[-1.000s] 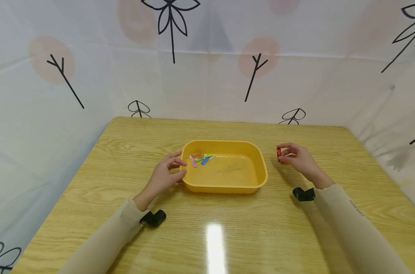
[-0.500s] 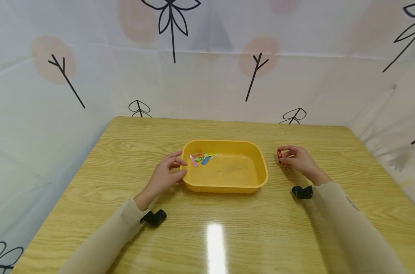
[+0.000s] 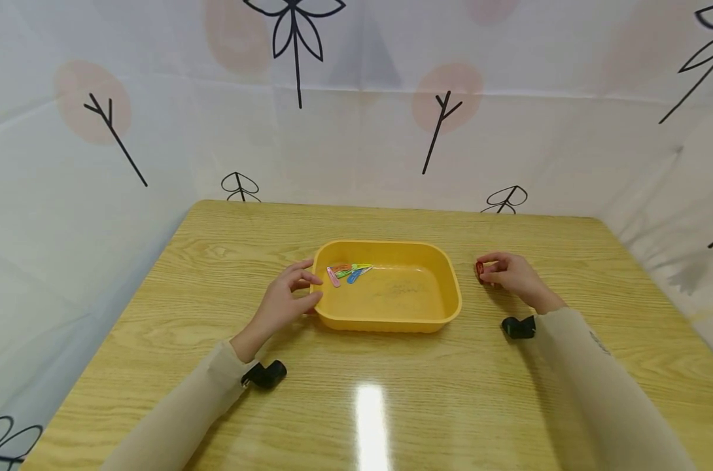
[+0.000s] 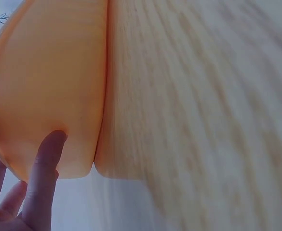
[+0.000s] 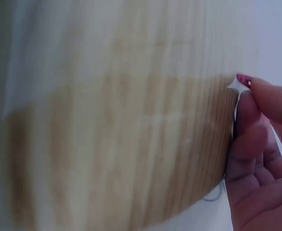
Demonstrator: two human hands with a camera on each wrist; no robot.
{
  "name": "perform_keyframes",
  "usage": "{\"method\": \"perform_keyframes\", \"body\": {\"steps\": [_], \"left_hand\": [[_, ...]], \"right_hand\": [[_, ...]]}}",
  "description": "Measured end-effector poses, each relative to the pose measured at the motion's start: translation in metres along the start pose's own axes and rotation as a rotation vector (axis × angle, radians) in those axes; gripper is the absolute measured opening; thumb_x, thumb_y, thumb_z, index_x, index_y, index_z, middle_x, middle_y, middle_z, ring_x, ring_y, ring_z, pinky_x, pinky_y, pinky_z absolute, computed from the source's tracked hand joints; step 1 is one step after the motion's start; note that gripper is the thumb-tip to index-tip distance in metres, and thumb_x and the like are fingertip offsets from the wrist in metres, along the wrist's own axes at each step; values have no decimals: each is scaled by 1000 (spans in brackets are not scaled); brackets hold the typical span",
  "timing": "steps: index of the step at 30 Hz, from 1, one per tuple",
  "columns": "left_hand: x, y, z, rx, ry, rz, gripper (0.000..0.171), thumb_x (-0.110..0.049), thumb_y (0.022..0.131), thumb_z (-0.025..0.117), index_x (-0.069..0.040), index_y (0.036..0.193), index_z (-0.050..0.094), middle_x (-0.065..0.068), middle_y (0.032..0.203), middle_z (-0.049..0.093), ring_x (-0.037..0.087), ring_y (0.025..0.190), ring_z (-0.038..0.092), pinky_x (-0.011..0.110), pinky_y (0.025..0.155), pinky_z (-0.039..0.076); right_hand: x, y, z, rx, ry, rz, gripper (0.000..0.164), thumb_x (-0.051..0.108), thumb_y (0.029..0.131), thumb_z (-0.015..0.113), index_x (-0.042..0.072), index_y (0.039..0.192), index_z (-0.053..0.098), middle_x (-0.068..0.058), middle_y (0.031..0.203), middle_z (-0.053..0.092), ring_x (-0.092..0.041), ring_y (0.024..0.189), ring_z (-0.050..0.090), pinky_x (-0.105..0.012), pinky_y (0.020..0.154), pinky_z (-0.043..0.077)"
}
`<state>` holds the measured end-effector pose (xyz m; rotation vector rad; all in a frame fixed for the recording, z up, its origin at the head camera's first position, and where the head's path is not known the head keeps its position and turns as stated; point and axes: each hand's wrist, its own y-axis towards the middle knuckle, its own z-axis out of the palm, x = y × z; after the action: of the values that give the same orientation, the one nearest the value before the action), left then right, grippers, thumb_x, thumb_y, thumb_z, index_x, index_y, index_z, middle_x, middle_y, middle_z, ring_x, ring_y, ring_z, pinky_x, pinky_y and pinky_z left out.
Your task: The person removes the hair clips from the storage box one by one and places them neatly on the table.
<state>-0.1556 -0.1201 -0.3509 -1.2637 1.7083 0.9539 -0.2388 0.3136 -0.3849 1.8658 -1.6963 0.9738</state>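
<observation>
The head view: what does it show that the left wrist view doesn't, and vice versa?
Only the head view: colourful hair clips inside the yellow plastic tub, and the right hand pinching a small red object.

Only the left wrist view: up close, a fingertip against the tub's outer wall.

Both: tub, left hand, wooden table, white patterned cloth.

No readable text; just a small dark print [image 3: 600,342] on the right sleeve [image 3: 602,387], illegible.
</observation>
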Motion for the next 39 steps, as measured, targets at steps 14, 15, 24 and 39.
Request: {"method": "perform_keyframes", "body": {"steps": [14,15,24,39], "left_hand": [[-2,0,0,1,14,10,17,-1,83,66,7,96,61,20,140,38,42,108,51,41,82,52],[0,0,0,0,11,10,17,-1,83,66,7,96,61,19,140,38,42,108,51,41,82,52],[36,14,4,-10,-25,3,16,-7,82,69,0,95,63,10,142,39,37,110,51,33,73,55],[39,15,4,-7,-49,-7,17,-8,82,70,-1,95,63,9,142,39,37,111,51,31,68,56]], "right_hand": [[0,3,-3,72,-83,-2,42,16,90,62,-8,123,53,-16,101,58,-22,82,49,-25,64,46],[0,3,-3,72,-83,-3,43,17,90,62,-8,123,53,-16,100,58,-22,82,49,-25,64,46],[-2,4,0,39,-85,19,43,18,89,63,-9,122,54,-17,100,59,-21,80,52,-25,63,48],[-2,4,-1,50,-80,22,40,14,90,61,-9,122,53,-16,98,59,-21,77,52,-25,61,49]]}}
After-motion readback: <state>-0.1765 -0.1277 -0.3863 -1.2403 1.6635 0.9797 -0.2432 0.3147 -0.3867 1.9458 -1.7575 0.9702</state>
